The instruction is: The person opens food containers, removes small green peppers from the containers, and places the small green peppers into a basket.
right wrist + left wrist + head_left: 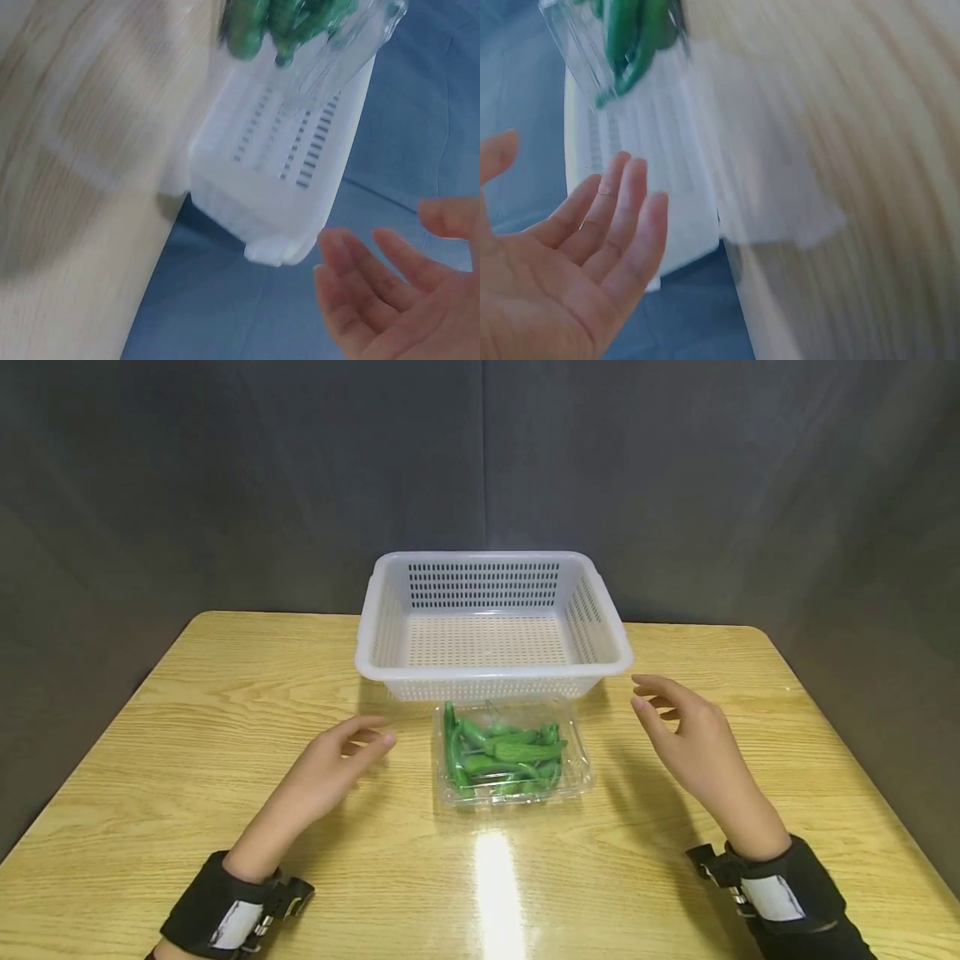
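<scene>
The clear container [579,762] of green peppers [517,752] is set near the middle of the surface [187,768], just in front of the white basket [495,674]; whether the two are touching cannot be told. Nothing is held by either hand: the left hand [330,772] is poised to the left of the container and the right hand [697,739] to its right, near the basket's front corner, both apart from the plastic. The fingers [652,232] are loosely bent, with a clear gap left between them and the thumb on each side. The container would probably be best met from both sides at once, so that it is not pushed askew by one hand alone. A slightly longer reach seems to be needed on the right, where the gap looks wider. The thin walls are likely to flex, so light, even pressure is advised, placed low on the sides, without the peppers being squeezed. Whether a lid is fastened over them cannot be made out through the glare, so the container is best kept level if it is raised. The basket's front rim should be given room, since the container's far edge could be caught against it.
</scene>
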`<state>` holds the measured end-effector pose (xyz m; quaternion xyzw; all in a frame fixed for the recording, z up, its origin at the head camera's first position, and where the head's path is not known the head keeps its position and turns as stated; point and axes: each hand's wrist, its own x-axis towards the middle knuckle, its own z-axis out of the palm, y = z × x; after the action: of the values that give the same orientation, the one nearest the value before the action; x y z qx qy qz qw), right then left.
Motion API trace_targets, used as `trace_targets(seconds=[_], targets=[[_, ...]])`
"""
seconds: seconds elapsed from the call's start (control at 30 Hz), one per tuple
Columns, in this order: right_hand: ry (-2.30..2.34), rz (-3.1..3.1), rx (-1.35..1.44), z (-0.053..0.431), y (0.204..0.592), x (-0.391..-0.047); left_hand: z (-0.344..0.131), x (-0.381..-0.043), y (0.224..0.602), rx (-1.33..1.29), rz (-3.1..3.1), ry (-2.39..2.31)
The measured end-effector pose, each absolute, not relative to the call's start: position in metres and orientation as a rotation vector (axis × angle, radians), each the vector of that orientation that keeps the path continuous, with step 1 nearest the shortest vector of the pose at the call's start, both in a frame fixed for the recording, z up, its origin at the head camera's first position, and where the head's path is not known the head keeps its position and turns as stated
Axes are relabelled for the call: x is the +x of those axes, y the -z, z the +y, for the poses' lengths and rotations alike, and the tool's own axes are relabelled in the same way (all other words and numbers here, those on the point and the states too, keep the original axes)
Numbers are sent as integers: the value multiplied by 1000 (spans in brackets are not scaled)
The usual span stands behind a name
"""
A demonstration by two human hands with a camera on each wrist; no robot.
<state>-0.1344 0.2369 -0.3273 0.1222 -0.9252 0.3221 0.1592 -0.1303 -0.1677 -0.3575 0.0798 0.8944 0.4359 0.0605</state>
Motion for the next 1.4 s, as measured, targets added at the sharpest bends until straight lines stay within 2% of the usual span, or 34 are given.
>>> trace_targets(seconds=[0.47,1.1,1.4], targets=[[-1366,-2904,230,228,332,-135,-126,-136,364,308,2373,-1526],[-2002,-2853,263,224,352,-139,-119,-139,363,352,2411,-1452],[-2233,-2764,221,220,357,-144,-122,-133,363,368,2670,-1249]])
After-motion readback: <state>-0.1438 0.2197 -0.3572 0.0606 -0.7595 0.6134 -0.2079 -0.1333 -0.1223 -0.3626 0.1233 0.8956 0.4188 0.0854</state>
